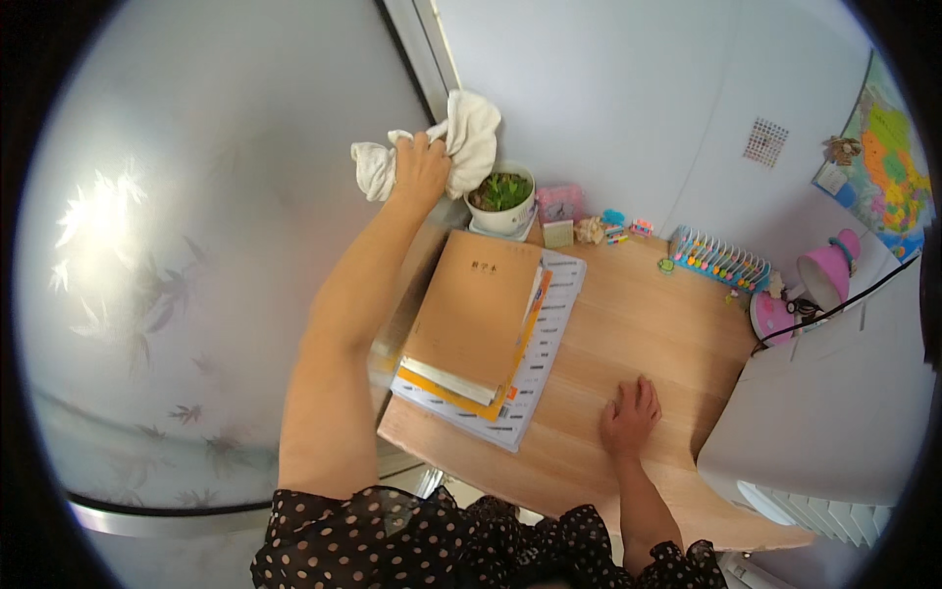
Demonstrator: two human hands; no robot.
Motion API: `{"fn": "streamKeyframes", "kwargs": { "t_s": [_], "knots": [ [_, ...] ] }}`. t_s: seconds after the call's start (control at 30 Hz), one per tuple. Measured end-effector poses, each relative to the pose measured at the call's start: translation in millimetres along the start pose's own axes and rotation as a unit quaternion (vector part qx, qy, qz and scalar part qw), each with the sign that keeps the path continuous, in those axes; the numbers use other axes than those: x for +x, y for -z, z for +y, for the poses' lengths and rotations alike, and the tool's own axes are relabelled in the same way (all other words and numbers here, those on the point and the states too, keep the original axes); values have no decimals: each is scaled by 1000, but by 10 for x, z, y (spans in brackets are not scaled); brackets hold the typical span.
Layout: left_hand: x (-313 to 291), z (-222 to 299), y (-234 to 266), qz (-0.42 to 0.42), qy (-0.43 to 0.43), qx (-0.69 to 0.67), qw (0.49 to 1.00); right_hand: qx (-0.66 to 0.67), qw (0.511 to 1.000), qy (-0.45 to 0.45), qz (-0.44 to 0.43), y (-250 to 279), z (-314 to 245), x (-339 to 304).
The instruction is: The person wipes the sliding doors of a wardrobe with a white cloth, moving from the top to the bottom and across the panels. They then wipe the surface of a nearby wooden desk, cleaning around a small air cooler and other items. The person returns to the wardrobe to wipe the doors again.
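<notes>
My left hand (pixel 422 169) reaches up at the far left of the desk, its fingers closed on a crumpled white cloth (pixel 473 142). The cloth bunches out on both sides of the hand, against the edge of a frosted panel with leaf patterns (pixel 196 255). Just right of the cloth stands a white pot (pixel 502 218) with a green plant (pixel 500 190). My right hand (pixel 631 417) rests on the wooden desk (pixel 628 324), fingers together and slightly bent. Whether anything lies under its fingers is hidden.
Between my arms lies a stack of brown-covered notebooks (pixel 476 304) on papers. Along the wall stand a pink clock (pixel 561 203), small toys (pixel 613 218) and a bead counting rack (pixel 721 265). A pink lamp (pixel 824 270) and a white appliance (pixel 814 412) stand at the right.
</notes>
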State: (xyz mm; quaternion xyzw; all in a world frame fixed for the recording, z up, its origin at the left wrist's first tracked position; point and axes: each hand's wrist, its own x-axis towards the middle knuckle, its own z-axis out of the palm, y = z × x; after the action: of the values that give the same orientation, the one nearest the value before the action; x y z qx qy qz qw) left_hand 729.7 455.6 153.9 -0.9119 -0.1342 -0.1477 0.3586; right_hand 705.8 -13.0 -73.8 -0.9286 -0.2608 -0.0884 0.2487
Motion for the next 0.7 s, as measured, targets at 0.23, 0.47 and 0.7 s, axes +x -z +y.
{"fn": "streamKeyframes", "kwargs": {
  "t_s": [0.23, 0.47, 0.7],
  "knots": [
    [-2239, 136, 1004, -120, -86, -50, 988, -47, 998, -8, 30, -65, 56, -37],
    [-3163, -529, 2410, -100, 48, 58, 992, -94, 994, 33, 41, -147, 60, -113],
    [-4192, -154, 2409, -104, 155, 50, 981, -97, 995, 15, 17, -79, 70, -105]
  ]
}}
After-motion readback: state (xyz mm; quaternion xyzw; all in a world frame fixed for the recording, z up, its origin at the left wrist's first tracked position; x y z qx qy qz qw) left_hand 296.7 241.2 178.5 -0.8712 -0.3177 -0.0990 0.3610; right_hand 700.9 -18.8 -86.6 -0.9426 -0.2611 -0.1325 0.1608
